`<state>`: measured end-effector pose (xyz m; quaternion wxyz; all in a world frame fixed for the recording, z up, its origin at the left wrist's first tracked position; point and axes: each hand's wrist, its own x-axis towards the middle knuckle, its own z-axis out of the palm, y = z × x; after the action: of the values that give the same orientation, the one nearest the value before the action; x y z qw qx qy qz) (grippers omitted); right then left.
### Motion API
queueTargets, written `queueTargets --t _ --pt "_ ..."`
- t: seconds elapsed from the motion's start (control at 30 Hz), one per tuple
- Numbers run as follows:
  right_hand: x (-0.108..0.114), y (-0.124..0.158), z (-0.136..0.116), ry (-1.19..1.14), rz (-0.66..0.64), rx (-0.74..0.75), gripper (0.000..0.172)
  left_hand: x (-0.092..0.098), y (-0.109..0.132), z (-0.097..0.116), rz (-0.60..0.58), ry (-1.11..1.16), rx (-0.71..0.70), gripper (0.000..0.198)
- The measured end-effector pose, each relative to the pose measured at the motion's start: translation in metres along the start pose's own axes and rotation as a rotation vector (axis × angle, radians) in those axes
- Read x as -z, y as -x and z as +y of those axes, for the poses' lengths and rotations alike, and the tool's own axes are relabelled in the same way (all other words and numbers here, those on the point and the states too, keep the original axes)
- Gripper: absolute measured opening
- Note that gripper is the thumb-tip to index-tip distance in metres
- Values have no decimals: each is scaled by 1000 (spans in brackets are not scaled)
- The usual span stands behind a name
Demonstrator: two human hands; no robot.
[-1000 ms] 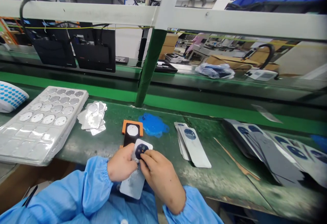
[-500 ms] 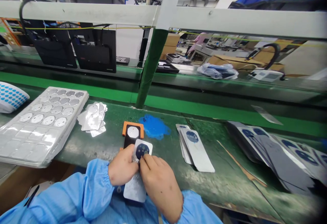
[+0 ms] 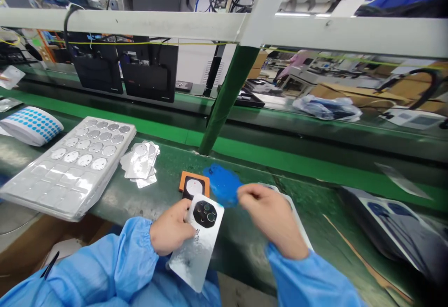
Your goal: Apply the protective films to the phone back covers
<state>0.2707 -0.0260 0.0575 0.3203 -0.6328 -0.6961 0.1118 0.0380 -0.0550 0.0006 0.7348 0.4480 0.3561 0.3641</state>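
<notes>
My left hand (image 3: 173, 227) grips a silver phone back cover (image 3: 196, 255) by its left edge, thumb on its face. The cover tilts to the right, its round black camera area (image 3: 205, 213) facing up with lens rings showing. At the right edge of a blue patch (image 3: 222, 183) on the bench is my right hand (image 3: 271, 216), thumb and fingers pinched together. Whatever sits in that pinch is too small to make out. Just behind the held cover lies an orange fixture (image 3: 196, 175) with a black piece and a white disc (image 3: 194, 187) in it.
A clear plastic tray (image 3: 45, 199) with round silver pieces stands left, beside a pile of silver sheets (image 3: 142, 164). A roll with blue dots (image 3: 33, 125) lies farther left. Behind my right hand are partly hidden covers (image 3: 301, 225); more covers (image 3: 395, 223) lie far right.
My right hand has left the cover and moved right to the blue patch. The cover stays in my left hand, more tilted; its camera area looks black instead of dark blue. The view has shifted left.
</notes>
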Motion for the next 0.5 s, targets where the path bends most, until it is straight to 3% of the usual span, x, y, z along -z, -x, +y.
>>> queueTargets --t 0.07,0.1,0.13,0.2,0.27,0.37,0.43,0.5 --pt "-3 -26 23 207 270 -54 20 3 1 -1 24 99 17 46" --pt "-10 -38 33 304 310 -24 19 5 1 -1 40 128 27 45" --pt "-18 -48 42 379 297 30 18 6 1 -2 53 150 38 45" --pt "-36 -60 53 419 138 166 15 8 1 -4 59 199 50 45" --pt "-46 -59 58 388 49 231 14 7 0 -4 40 261 55 47" --pt "-41 -28 50 345 60 260 29 4 -3 -1 23 342 39 46" --pt "-35 9 35 247 78 292 48 1 -6 2 21 385 34 47" --pt "-38 52 15 130 -11 407 70 -3 -10 4 12 416 32 49"
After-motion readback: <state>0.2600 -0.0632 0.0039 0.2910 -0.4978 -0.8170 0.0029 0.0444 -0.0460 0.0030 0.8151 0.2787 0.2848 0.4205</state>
